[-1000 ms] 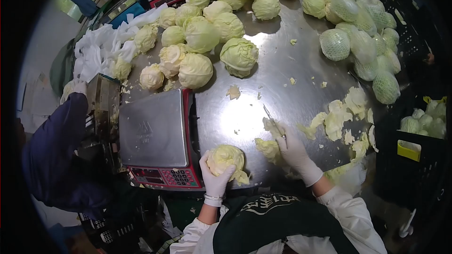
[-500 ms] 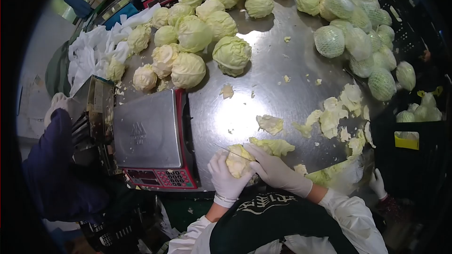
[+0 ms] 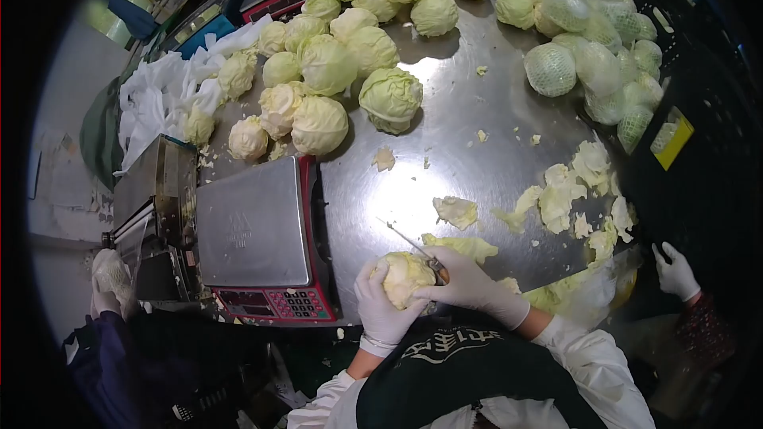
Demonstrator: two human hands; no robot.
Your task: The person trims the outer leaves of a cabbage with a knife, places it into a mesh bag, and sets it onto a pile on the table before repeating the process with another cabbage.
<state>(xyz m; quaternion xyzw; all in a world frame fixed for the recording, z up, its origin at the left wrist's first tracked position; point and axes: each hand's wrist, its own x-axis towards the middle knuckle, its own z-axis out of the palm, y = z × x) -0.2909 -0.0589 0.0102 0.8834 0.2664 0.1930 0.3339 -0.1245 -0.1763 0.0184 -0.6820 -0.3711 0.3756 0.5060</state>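
- Left hand (image 3: 380, 308) cups the cabbage (image 3: 404, 278) at the table's (image 3: 445, 143) near edge, right of the scale (image 3: 253, 226).
- Right hand (image 3: 465, 286) grips the knife (image 3: 415, 249), blade pointing far-left over the cabbage.

Your scale (image 3: 253, 225) sits on the table (image 3: 445, 135) at near left. Loose cabbages (image 3: 334, 63) lie beyond it, netted cabbages (image 3: 588, 48) at far right, leaf trimmings (image 3: 568, 195) at near right.
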